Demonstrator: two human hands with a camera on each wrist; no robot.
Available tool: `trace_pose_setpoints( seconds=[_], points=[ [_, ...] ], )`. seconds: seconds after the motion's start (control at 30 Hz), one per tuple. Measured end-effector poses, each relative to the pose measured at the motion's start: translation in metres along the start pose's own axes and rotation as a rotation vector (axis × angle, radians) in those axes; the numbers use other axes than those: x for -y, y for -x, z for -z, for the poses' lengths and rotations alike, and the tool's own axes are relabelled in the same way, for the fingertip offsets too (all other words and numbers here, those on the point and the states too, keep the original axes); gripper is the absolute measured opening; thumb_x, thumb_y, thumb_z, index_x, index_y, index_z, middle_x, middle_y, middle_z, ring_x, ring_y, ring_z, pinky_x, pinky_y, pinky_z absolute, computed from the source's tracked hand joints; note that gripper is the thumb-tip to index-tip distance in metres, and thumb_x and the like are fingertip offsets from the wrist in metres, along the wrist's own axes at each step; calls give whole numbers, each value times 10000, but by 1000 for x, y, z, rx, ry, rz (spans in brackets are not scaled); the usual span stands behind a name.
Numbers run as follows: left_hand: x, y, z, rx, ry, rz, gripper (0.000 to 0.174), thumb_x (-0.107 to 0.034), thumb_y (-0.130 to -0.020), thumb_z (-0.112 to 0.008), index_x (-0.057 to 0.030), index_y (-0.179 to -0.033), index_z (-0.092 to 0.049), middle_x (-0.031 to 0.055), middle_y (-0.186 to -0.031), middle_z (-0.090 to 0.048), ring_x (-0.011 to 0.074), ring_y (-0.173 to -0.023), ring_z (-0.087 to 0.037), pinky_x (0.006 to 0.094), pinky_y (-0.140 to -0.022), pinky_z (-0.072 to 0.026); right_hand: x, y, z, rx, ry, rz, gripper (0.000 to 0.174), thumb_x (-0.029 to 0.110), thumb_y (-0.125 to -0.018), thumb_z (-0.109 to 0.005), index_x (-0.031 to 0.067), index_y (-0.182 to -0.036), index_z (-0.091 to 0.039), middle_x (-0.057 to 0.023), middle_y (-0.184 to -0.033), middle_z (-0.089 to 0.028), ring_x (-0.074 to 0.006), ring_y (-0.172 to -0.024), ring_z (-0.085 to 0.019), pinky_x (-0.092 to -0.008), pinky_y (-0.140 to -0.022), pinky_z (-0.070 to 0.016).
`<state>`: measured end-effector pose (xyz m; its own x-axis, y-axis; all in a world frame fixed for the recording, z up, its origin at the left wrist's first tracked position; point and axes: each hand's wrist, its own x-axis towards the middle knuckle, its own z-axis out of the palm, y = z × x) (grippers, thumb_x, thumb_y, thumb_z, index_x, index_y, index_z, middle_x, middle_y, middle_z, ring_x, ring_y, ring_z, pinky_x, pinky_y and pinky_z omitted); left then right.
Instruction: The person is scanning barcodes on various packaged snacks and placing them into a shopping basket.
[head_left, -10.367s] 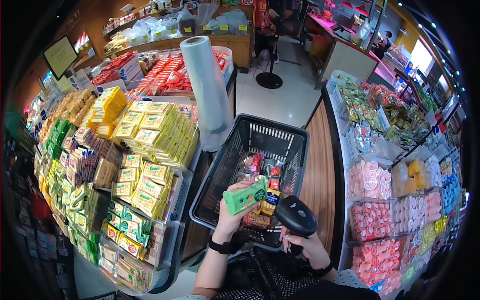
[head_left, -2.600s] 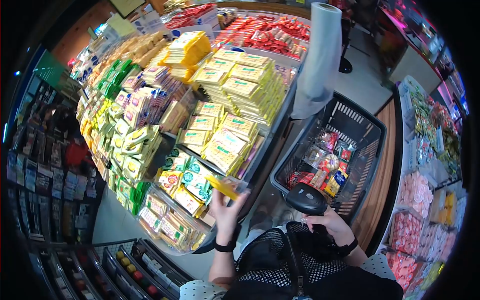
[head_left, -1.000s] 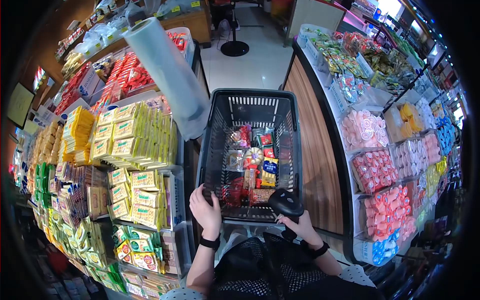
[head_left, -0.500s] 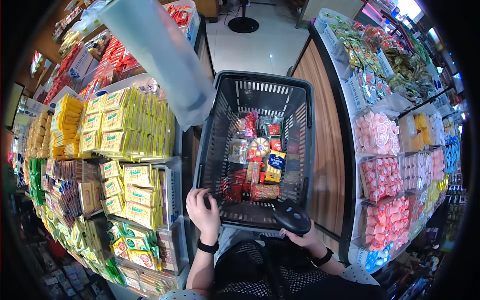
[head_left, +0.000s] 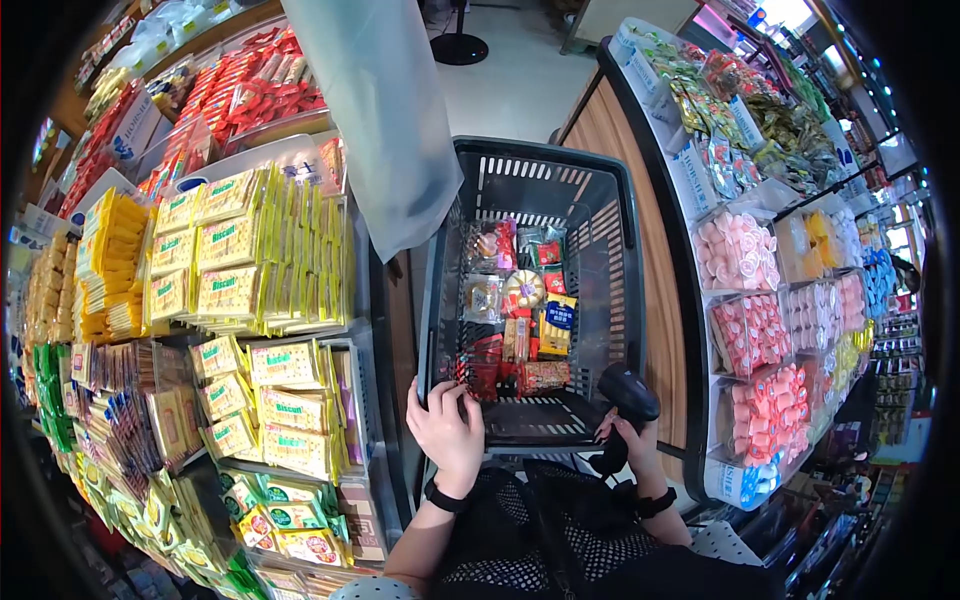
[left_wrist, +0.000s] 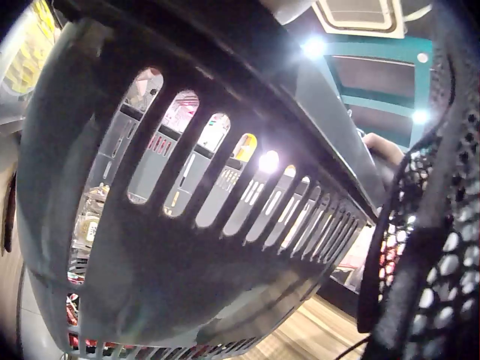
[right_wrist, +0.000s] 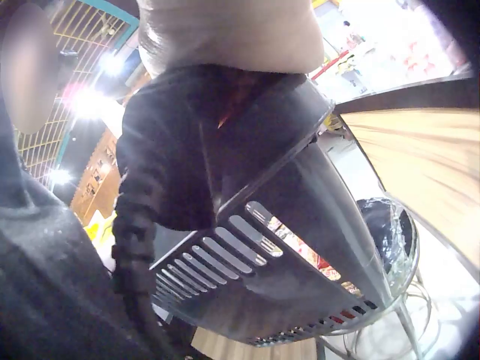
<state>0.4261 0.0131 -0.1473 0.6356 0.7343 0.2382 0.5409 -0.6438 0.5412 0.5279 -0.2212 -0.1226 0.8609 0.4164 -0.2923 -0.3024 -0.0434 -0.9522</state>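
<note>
A black shopping basket [head_left: 540,148] stands before me with several small snack packs in it. Among them are a blue-and-yellow packet [head_left: 558,325] and a round pale cake-like pack [head_left: 525,289]. My left hand [head_left: 448,430] grips the basket's near left corner, fingers bent over the rim. At the near right corner my right hand [head_left: 637,448] holds a black handheld scanner [head_left: 630,392] by its handle, its rounded head overlapping the basket rim. The left wrist view is filled by the basket's slotted side [left_wrist: 187,270]; the right wrist view shows the slotted wall [right_wrist: 322,292] from outside.
Stacked yellow biscuit packs [head_left: 230,265] and green and yellow packets [head_left: 290,510] fill the left shelf. A plastic bag roll [head_left: 375,120] hangs over the basket's left side. Pink wrapped sweets [head_left: 770,415] sit in bins on the right, above a wood-look panel [head_left: 665,320].
My left hand held a green packet over the basket, later a yellow-looking one at the left shelf; now it holds the basket rim. The scanner stays in my right hand.
</note>
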Motion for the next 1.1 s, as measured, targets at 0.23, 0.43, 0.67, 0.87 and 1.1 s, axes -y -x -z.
trace_pose_setpoints(
  seconds=[0.23, 0.43, 0.67, 0.87, 1.1],
  points=[
    [0, -14, 1, -22, 5, -41, 144, -106, -725, -614, -90, -864, -581, 29, -948, -580, 355, -1107, -435, 446, -931, -329, 8, -10, -9, 5, 1, 41, 162, 76, -823, -575, -25, -937, -521, -94, -732, -579, -161, -643, -594, -277, -600, -499],
    [-2, -34, -5, -47, 2, -68, 130, -96, -715, -620, -91, -839, -583, 28, -904, -586, 332, -1067, -452, 439, -952, -316, 10, -25, -11, -52, -54, 33, 146, 92, -829, -557, -33, -900, -530, -100, -719, -586, -165, -605, -597, -286, -554, -497],
    [-7, -69, -22, -40, -19, -82, 123, -118, -722, -616, -95, -839, -589, 35, -901, -589, 354, -1080, -442, 445, -925, -324, 17, -56, -15, -85, -78, 107, 147, 94, -828, -554, -51, -857, -558, -99, -688, -590, -157, -578, -590, -282, -539, -492],
    [-24, -100, -41, -60, -13, -85, 146, -123, -718, -613, -90, -857, -584, 62, -998, -559, 355, -1120, -420, 448, -925, -324, 29, -98, -7, -106, -85, 99, 176, 116, -827, -570, -52, -876, -566, -99, -683, -596, -151, -558, -588, -263, -520, -485],
    [-59, -159, -88, -187, 104, -211, 126, -78, -701, -591, -110, -820, -566, 51, -1009, -563, 272, -1073, -472, 398, -901, -336, 54, -198, 20, -66, -84, 79, 196, 135, -830, -579, -53, -883, -568, -85, -659, -592, -144, -553, -582, -255, -521, -485]
  ],
)
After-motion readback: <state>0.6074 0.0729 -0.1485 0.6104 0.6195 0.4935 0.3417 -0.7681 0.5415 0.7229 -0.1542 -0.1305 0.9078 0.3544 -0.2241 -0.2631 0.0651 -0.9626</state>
